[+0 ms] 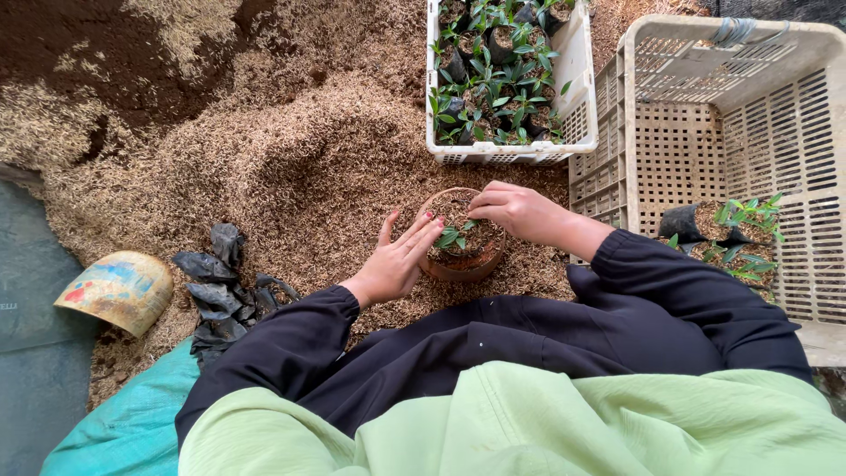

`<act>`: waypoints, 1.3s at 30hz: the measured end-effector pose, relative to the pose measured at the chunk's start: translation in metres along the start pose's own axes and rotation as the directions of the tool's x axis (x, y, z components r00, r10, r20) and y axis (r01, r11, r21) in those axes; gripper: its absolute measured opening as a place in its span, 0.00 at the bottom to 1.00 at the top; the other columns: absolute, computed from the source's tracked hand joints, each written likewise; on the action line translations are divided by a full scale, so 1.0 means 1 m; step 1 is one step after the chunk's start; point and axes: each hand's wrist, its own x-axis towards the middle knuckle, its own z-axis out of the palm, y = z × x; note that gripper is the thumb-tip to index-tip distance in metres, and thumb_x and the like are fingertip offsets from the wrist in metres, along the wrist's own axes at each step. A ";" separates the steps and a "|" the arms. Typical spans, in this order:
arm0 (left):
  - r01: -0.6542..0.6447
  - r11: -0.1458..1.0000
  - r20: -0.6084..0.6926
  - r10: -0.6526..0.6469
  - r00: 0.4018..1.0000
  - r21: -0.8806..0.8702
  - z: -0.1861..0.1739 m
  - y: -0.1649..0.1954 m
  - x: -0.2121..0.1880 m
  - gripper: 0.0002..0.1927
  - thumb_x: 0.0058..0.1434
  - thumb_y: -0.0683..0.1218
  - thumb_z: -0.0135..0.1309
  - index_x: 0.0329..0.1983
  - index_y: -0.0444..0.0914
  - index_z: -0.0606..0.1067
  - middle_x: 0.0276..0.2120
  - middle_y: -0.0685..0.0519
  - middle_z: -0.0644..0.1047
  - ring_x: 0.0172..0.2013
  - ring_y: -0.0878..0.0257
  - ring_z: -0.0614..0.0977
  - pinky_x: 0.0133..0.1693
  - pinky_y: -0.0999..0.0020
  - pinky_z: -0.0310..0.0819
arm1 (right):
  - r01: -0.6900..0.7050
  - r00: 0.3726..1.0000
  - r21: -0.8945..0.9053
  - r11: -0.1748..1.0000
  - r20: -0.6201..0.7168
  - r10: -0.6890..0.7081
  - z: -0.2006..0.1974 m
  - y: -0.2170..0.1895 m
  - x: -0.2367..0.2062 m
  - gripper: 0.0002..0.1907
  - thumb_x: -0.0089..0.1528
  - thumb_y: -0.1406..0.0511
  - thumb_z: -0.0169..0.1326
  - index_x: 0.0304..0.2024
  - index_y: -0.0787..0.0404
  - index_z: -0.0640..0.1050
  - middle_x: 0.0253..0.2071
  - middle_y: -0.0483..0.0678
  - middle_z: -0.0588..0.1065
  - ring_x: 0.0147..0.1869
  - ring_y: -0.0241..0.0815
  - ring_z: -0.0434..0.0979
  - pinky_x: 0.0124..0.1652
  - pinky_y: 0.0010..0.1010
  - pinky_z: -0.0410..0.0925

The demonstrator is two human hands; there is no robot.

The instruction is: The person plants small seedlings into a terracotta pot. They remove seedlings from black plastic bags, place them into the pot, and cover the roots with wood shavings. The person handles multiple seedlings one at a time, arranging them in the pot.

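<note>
Lying low over a wide heap of pale husk mulch (291, 167), both hands meet at a small brown pot (459, 262); the ground to the left and above is open, but a white crate of seedlings (582, 88) stands just behind the pot, and a bigger beige crate (731, 132) closes the right side; black plastic bags (216, 286) and a curved yellow scoop (116, 289) lie to the left. The left hand (397, 260) is open, its fingers flat against the rim; the right hand (518, 211) rests half-curled on the soil, beside the small seedling (455, 235) in the pot.
</note>
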 end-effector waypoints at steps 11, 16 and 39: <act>0.062 0.986 0.000 -0.063 0.998 -0.153 -0.016 -0.005 0.016 0.42 0.57 0.37 0.45 0.77 0.33 0.50 0.75 0.51 0.61 0.76 0.55 0.55 0.72 0.36 0.29 | -0.012 0.985 -0.098 0.995 -0.171 -0.005 0.007 -0.008 -0.026 0.14 0.59 0.74 0.56 0.46 0.57 0.82 0.49 0.44 0.79 0.54 0.43 0.77 0.52 0.36 0.66; 0.049 0.989 0.043 -0.044 0.998 -0.142 -0.022 -0.006 0.021 0.45 0.53 0.37 0.47 0.77 0.38 0.51 0.74 0.51 0.62 0.76 0.54 0.54 0.71 0.36 0.28 | 0.068 0.989 -0.167 0.984 -0.121 -0.089 0.018 -0.040 -0.038 0.21 0.56 0.72 0.56 0.53 0.59 0.81 0.54 0.46 0.78 0.57 0.44 0.75 0.57 0.39 0.63; 0.035 0.982 -0.093 -0.053 0.994 -0.185 -0.013 -0.012 0.035 0.41 0.55 0.34 0.45 0.75 0.37 0.55 0.72 0.46 0.64 0.75 0.56 0.62 0.75 0.43 0.38 | -0.067 0.994 -0.124 0.990 -0.098 0.055 0.010 -0.016 -0.003 0.29 0.52 0.77 0.51 0.55 0.54 0.80 0.57 0.42 0.78 0.62 0.44 0.73 0.60 0.42 0.57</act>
